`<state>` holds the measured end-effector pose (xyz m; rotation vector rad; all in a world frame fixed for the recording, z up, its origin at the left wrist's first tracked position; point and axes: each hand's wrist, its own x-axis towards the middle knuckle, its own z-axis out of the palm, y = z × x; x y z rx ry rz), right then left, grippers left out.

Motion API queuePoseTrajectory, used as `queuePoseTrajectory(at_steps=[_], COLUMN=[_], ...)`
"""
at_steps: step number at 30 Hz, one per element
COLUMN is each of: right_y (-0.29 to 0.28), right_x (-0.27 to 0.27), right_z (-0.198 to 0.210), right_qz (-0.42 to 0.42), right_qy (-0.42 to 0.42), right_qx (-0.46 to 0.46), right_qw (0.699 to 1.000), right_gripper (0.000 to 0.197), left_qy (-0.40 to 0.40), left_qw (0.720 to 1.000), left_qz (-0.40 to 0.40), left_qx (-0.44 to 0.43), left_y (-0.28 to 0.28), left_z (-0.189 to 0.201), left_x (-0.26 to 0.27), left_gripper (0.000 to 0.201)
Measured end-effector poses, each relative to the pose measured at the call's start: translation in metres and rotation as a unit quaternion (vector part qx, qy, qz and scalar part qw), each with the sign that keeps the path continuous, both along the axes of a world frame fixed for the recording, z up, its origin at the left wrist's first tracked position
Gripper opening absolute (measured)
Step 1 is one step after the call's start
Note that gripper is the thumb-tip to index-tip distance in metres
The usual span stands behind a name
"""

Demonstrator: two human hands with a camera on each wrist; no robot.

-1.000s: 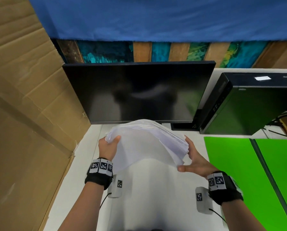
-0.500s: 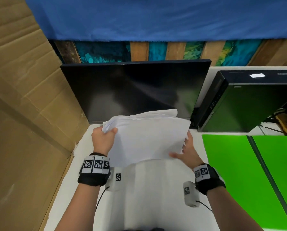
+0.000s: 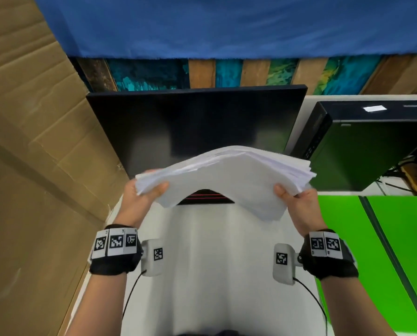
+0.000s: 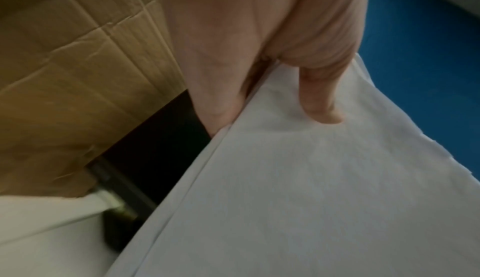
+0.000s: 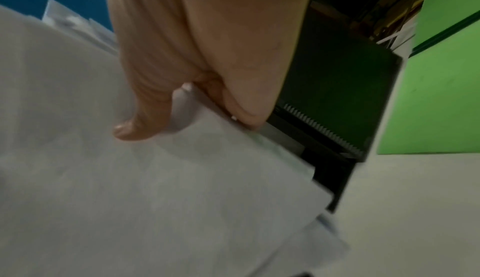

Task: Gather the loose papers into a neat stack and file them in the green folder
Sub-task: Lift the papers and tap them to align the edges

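Both hands, left hand (image 3: 139, 202) and right hand (image 3: 297, 204), grasp the paper stack (image 3: 226, 175) above the white desk (image 3: 214, 263); monitor (image 3: 197, 127) at twelve o'clock, green folder (image 3: 396, 238) open at three, cardboard (image 3: 32, 166) at nine.

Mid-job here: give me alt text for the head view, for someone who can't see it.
Both hands, left and right, grip a paper stack by its ends, bowed upward above the desk. An open green folder lies right; a dark monitor stands behind.
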<state>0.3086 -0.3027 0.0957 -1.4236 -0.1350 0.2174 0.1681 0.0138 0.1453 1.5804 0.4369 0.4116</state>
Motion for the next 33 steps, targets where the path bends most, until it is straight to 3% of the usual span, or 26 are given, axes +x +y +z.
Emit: queuePoseTrajectory(at_steps=[4, 6, 9, 13, 15, 16, 18, 19, 20, 21, 24, 27, 30, 33], right_y=[-0.003, 0.001, 0.009, 0.008, 0.004, 0.005, 0.014, 0.021, 0.029, 0.038, 0.056, 0.046, 0.016, -0.002], right_x=[-0.012, -0.016, -0.015, -0.007, -0.008, -0.009, -0.010, -0.010, -0.011, -0.012, -0.017, -0.008, 0.003, 0.005], right_z=[-0.040, -0.053, -0.046, -0.034, -0.033, -0.030, -0.015, -0.005, 0.007, 0.020, 0.055, 0.069, 0.060, 0.052], right_qz=[0.049, 0.063, 0.030, 0.032, 0.032, 0.024, 0.024, 0.039, 0.063, 0.088, 0.124, 0.093, 0.072, 0.077], right_qy=[0.011, 0.026, 0.038, 0.013, 0.000, -0.006, -0.031, -0.058, -0.094, -0.133, -0.225, -0.264, -0.211, -0.150], right_qx=[-0.089, -0.114, -0.120, -0.131, -0.148, -0.152, -0.154, -0.159, -0.171, -0.178, -0.185, -0.231, -0.317, -0.289], right_qw=[0.995, 0.991, 0.992, 0.991, 0.988, 0.988, 0.987, 0.985, 0.979, 0.971, 0.949, 0.932, 0.922, 0.942], right_gripper=[0.043, 0.038, 0.019, 0.018, 0.015, 0.016, 0.015, 0.012, 0.007, 0.004, 0.004, 0.013, 0.024, 0.026], left_qy=[0.077, 0.111, 0.112, 0.105, 0.153, 0.199, 0.282, 0.289, 0.267, 0.229, 0.116, 0.087, 0.053, 0.036], left_qw=[0.996, 0.991, 0.989, 0.992, 0.980, 0.958, 0.866, 0.822, 0.806, 0.815, 0.891, 0.916, 0.970, 0.989], left_qz=[0.005, 0.024, 0.039, 0.069, 0.058, 0.035, -0.035, -0.066, -0.096, -0.125, -0.180, -0.136, -0.071, -0.065], left_qx=[-0.033, -0.069, -0.085, -0.008, 0.110, 0.205, 0.411, 0.486, 0.519, 0.518, 0.401, 0.366, 0.225, 0.127], left_y=[-0.014, -0.017, -0.017, -0.007, -0.002, -0.003, -0.015, -0.025, -0.036, -0.049, -0.080, -0.084, -0.071, -0.068], left_z=[-0.045, -0.065, -0.072, -0.063, -0.059, -0.057, -0.043, -0.036, -0.029, -0.018, 0.007, 0.017, 0.020, 0.022], left_x=[-0.005, -0.004, -0.001, -0.001, 0.001, 0.003, 0.010, 0.016, 0.023, 0.031, 0.050, 0.055, 0.053, 0.047], left_gripper=[0.045, 0.049, 0.030, 0.022, 0.020, 0.019, 0.017, 0.022, 0.030, 0.034, 0.025, 0.032, 0.014, 0.010])
